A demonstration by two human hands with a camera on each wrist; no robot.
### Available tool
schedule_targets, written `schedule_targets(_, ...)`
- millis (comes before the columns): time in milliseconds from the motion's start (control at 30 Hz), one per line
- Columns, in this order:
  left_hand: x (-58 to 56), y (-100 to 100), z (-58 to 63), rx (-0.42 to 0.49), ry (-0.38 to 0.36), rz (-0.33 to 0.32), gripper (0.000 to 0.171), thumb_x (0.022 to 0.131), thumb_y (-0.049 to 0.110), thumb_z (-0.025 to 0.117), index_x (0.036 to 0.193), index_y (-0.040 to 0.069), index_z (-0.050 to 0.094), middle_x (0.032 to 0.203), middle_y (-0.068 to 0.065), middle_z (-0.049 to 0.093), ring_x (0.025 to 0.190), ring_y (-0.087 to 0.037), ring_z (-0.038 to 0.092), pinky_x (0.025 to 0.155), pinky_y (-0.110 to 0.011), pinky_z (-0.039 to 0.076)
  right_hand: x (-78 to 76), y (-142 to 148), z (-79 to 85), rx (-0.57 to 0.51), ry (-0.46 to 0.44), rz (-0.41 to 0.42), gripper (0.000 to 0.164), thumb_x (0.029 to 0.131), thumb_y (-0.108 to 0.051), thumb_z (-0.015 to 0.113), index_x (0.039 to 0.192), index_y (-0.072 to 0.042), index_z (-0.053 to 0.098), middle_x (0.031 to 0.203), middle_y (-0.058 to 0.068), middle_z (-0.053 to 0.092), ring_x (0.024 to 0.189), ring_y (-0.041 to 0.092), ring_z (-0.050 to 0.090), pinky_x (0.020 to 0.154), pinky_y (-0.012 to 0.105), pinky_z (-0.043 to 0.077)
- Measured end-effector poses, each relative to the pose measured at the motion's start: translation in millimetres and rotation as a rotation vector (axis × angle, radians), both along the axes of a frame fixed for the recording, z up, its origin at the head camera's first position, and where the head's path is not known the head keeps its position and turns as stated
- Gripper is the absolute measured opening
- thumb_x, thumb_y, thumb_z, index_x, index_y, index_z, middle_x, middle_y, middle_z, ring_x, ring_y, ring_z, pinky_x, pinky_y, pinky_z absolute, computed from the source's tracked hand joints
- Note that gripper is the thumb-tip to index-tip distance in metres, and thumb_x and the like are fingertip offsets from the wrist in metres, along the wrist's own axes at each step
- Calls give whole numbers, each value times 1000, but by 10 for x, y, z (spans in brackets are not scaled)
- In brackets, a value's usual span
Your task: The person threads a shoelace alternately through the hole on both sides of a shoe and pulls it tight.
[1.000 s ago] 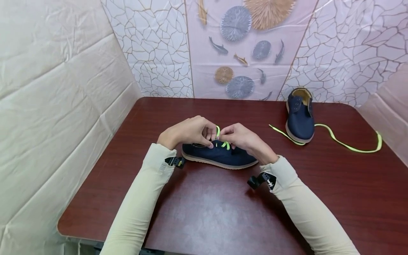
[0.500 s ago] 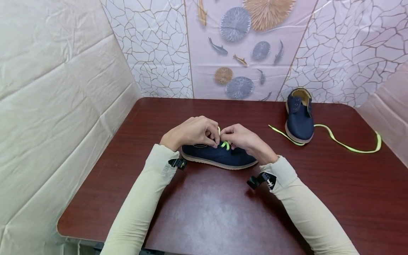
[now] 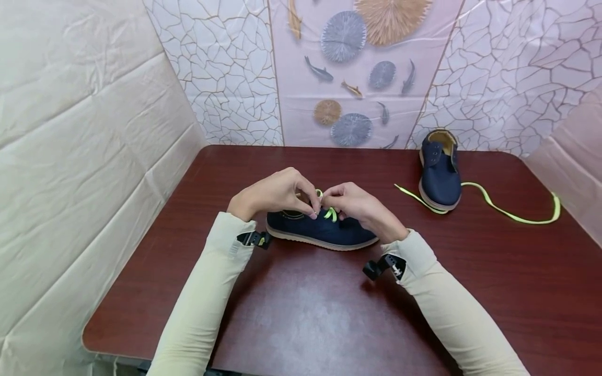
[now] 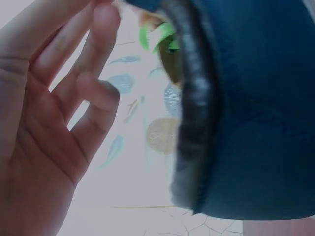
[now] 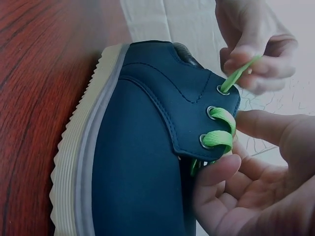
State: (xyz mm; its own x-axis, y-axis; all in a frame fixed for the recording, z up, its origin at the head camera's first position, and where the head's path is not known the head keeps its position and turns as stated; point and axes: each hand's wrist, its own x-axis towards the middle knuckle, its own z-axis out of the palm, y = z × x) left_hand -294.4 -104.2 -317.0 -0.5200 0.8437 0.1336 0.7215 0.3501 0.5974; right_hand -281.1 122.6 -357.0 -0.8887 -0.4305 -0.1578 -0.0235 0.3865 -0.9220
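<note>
Looking at someone mid-lacing on a navy shoe (image 3: 301,227), which sits sole-down around the middle of the desk (image 3: 291,318), heel toward the person's left and toe toward their right. The left hand (image 3: 277,192) is up over the shoe's opening, and its grip is basically a tight pinch: thumb and finger closed together on the bright green lace (image 5: 238,77). The right wrist cam is the one that really shows this, with that bit of lace coming out of the top eyelet (image 5: 223,90) straight into the pinch. Left wrist cam's no help, since the fingertips run out of the picture at the top.

The right hand (image 3: 359,206) is just beside it, nearer the toe. Its grip is narrow too, thumb and fingers curled in on the edge of the eyelet flap (image 5: 189,86). Can't tell if it's also got some lace tucked in there. The two lower eyelets on that side have green lace wrapped over the flap edge.

The other navy shoe (image 3: 440,180) is well apart, over at the back right of the desk, opening toward the wall and toe pointing forward. A second green lace (image 3: 531,222) lies by it, sticking out on both sides, with the middle hidden by the shoe. Both arms are in cream sleeves (image 3: 199,305), and behind the desk hangs a patterned backdrop (image 3: 367,99) with fish and round shapes.
</note>
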Motion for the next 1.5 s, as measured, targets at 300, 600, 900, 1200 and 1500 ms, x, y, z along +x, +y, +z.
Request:
schedule_targets(300, 118, -141, 189, 140, -90, -24, 4, 89, 10, 86, 91, 13, 84, 87, 8, 79, 77, -16, 75, 71, -30, 59, -10, 3, 14, -9, -26, -20, 27, 102, -15, 62, 117, 4, 74, 65, -5, 47, 62, 11, 41, 62, 24, 42)
schedule_targets(600, 258, -305, 393, 303, -69, -40, 10, 87, 6, 87, 93, 14, 83, 89, 3, 79, 75, -20, 75, 70, -36, 61, -37, 0, 5, -25, -27, -65, 23, 103, -18, 67, 109, 4, 73, 64, -5, 47, 59, 11, 41, 59, 24, 41)
schedule_targets(900, 268, -322, 395, 343, -36, -32, 10, 87, 7, 87, 93, 14, 84, 89, 4, 79, 75, -20, 74, 69, -34, 60, -61, 130, 108, 16, 55, -103, 26, 104, -19, 63, 114, 4, 70, 80, 0, 57, 64, 10, 46, 60, 23, 43)
schedule_targets(1200, 278, -326, 407, 417, 68, -3, 16, 87, 3, 86, 92, 18, 83, 89, 7, 79, 71, -19, 72, 62, -32, 56, -74, 235, 159, 232, 132, 67, 30, 107, -27, 63, 122, -1, 69, 111, 11, 67, 99, 24, 63, 86, 35, 52)
schedule_targets(1500, 283, -362, 427, 378, 25, 26, 15, 88, 5, 86, 90, 19, 83, 86, 3, 79, 67, -20, 70, 60, -31, 56, 144, 131, 134, 730, 133, 518, 122, 87, -55, 83, 168, -4, 8, 172, 26, 16, 160, 41, 16, 126, 57, 22)
